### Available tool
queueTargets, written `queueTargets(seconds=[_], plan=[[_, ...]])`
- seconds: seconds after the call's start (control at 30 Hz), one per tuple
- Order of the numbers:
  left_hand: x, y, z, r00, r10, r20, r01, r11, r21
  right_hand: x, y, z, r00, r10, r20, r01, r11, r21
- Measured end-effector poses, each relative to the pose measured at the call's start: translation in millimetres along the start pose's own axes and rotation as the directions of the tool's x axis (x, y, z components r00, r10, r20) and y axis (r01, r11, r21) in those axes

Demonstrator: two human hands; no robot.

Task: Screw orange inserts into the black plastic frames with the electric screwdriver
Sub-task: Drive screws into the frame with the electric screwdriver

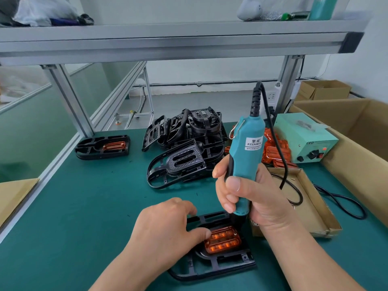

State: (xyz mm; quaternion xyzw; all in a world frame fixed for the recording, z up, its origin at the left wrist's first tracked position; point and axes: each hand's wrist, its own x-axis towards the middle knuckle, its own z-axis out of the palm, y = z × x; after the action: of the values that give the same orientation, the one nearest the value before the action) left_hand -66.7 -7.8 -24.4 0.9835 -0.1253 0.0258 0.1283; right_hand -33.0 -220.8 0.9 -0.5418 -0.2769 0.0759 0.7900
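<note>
Right hand (247,198) wrapped tight round teal electric screwdriver (245,148), held upright, bit down at top-right corner of orange translucent insert (223,241). Probably driving that screw. Left hand (168,227) presses on black plastic frame (220,267), lower centre on green tabletop (84,206). Thumb against insert's left edge, fingers bent, gripping nothing. Likely stops the part twisting under torque.

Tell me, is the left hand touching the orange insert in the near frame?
Touching. The head view shows the left hand with its thumb tip pressed against the left end of the orange insert.
</note>
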Motion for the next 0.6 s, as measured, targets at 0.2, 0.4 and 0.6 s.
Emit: queueTargets(seconds=[0.2,0.4,0.6], plan=[[0,1,-1,0.997,-0.005,0.074,0.006,1.000,-0.014,0,1,-1,1.000,-0.007,0.004,0.007,1.000,0.002],[0,8,-2,0.997,0.006,0.082,-0.013,0.996,0.088,-2,1,-2,1.000,-0.028,0.013,0.028,0.999,-0.017],[-1,12,-6,0.996,-0.006,0.094,-0.007,0.991,0.135,-3,-1,0,0.998,-0.060,0.012,0.060,0.998,-0.034]])
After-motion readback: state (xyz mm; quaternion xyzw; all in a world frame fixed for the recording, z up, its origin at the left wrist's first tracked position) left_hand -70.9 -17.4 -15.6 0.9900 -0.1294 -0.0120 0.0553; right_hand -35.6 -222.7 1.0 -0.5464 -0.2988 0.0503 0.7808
